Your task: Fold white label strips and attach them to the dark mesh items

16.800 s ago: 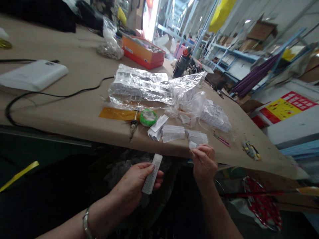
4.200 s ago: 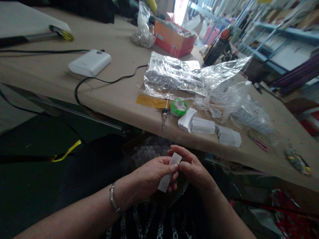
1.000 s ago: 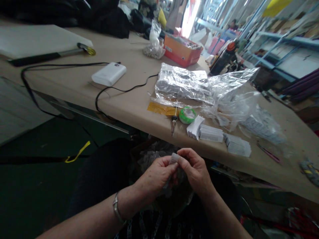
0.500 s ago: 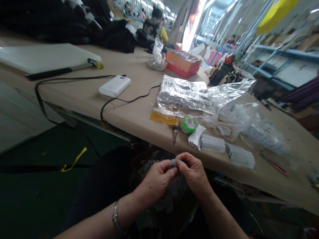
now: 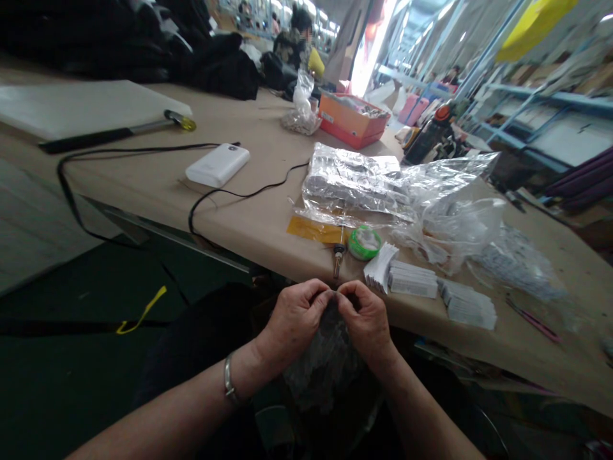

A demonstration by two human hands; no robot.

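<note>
Bare left hand point(image 5: 295, 317) and bare right hand point(image 5: 366, 324) meet at the near edge of a brown-covered worktable point(image 5: 268, 246), thumbs and forefingers pinched on a small, thin greyish piece point(image 5: 334, 293) between them. The fingers hide most of it; which way it points, how its long axis runs and whether it bears print cannot be told. Just beyond, a slim tool with a metal tip point(image 5: 338, 255) points toward the near edge, beside a green-rimmed round container point(image 5: 364, 243). To the right stand three stacks of white printed slips: a slanted, fanned stack point(image 5: 380, 268), a middle stack point(image 5: 412, 280) lying roughly along the edge and a right-hand stack point(image 5: 468, 303), with pink-handled tweezers point(image 5: 532, 318) farther right. Bare tabletop opens on the left, between an amber translucent sheet point(image 5: 313, 230) and a white rounded power bank point(image 5: 218, 165); dark space lies below the hands.
</note>
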